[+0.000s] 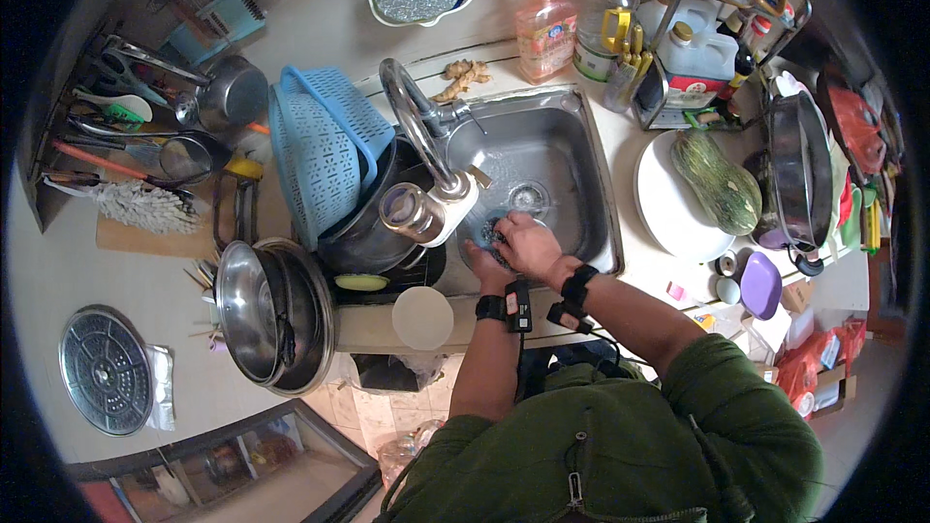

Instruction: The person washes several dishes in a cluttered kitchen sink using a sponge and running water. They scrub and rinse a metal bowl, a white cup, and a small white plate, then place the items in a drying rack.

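Both hands are low in the near left part of the stainless steel sink [577,160], below the faucet [407,105]. My left hand [485,266] grips a round bluish dish [476,230] from the near side, and its exact shape is hard to make out. Pressed over that dish, my right hand [529,245] has its fingers bent on a dark metallic scouring pad [495,228], partly hidden by the fingers. Wet shine shows around the drain [529,197]. A faucet filter [414,211] hangs just above and left of the hands.
Blue plastic baskets [320,152] lean in a dark pot [367,243] left of the sink. A pale round lid [423,317] lies on the near edge. Rightward, a white plate [654,196] bears a green squash [716,181]. A pump bottle [545,36] stands behind the sink.
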